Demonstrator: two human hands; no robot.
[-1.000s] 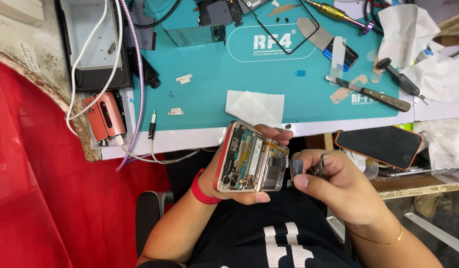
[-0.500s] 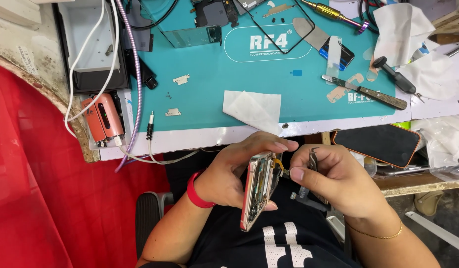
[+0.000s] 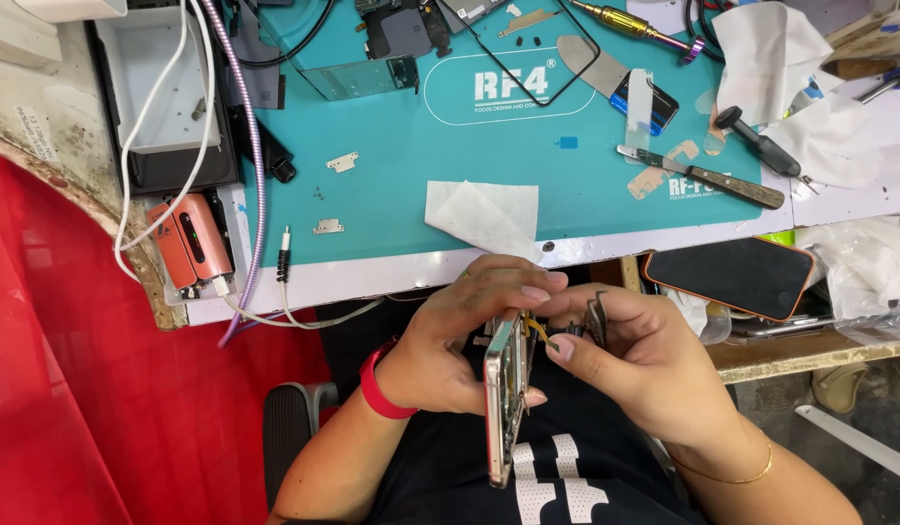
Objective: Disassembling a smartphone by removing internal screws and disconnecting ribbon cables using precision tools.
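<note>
While the opened phone [image 3: 504, 399] stands on edge over the person's lap, just below the front rim of the bench, the left hand [image 3: 459, 335] wraps around it from the left, fingers curled over its top and the thumb pressed against its lower side. A red wristband [image 3: 377, 389] sits on that wrist. The right hand [image 3: 630, 365] meets it from the right, thumb and forefinger pinched on dark tweezers [image 3: 596, 316] whose tips sit at the phone's exposed inside, next to a small orange strip [image 3: 537, 328]; the other fingers are folded in. A thin gold bracelet [image 3: 727, 476] circles the right wrist.

On the teal mat [image 3: 401, 175] above the hands lies a white tissue [image 3: 484, 216], close to the near edge. Farther right rest a knife with a dark handle [image 3: 703, 178] and a black screwdriver [image 3: 756, 143]. A dark phone in an orange case [image 3: 730, 277] lies face up on the ledge just right of the hands. At the left, an orange charger box [image 3: 189, 243] sits beside white cables [image 3: 158, 146]
</note>
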